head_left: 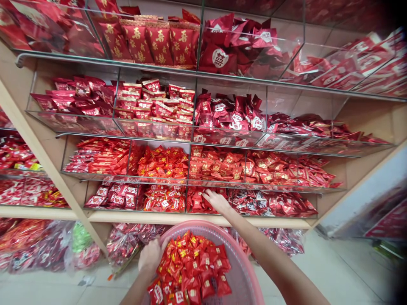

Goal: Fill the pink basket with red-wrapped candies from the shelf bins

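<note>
My left hand (pixel 150 255) is closed on the left rim of a round pink plastic basket (pixel 246 258). Inside the basket lies a heap of small red candy packets (pixel 197 264), some with yellow print and some with pale labels. My right hand (pixel 217 201) reaches over the basket into a middle compartment of the lowest shelf. Its fingers are stretched out over plain red packets (pixel 197 202) there, touching or just above them; I see nothing held. The fingertips are small and partly blend with the packets.
A wooden shelf rack with clear dividers (pixel 190 169) holds tiers of red packets. Above the lowest tier are darker packets (pixel 219 112) and gold-printed bags (pixel 159 40). Bulk plastic bags (pixel 127 243) lie beneath the bottom board (pixel 127 217). Pale floor tiles (pixel 343 271) show at right.
</note>
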{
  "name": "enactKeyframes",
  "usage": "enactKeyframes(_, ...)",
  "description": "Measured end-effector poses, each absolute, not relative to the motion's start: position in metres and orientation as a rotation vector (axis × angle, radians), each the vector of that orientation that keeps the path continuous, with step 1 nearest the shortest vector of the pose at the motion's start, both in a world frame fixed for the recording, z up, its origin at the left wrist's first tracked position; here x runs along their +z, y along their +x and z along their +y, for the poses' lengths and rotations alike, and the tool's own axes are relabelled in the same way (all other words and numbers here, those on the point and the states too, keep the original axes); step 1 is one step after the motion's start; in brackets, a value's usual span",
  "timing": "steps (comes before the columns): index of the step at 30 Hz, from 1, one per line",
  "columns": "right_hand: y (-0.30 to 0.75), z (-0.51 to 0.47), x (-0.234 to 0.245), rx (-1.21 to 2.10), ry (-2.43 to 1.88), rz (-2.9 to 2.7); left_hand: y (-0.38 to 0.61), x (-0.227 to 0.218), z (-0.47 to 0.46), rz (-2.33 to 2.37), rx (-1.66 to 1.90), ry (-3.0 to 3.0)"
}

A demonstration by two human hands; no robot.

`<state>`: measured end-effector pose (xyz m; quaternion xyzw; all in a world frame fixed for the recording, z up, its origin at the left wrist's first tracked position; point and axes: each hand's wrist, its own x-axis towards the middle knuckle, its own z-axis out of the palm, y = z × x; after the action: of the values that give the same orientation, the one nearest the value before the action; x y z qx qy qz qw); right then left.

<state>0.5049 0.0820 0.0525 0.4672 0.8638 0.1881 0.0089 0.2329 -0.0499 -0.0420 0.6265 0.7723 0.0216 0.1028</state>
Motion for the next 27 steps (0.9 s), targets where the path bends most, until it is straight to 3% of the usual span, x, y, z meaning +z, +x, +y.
enactKeyframes(17, 0.502, 0.087, 0.052, 0.691, 1.235, 2.677, 0.232, -0.043, -0.051, 2.309, 0.065, 1.839)
enactKeyframes(27, 0.537, 0.051, 0.068, 0.693, 1.463, 2.622, 0.233, -0.044, -0.050, 2.309, 0.088, 1.850)
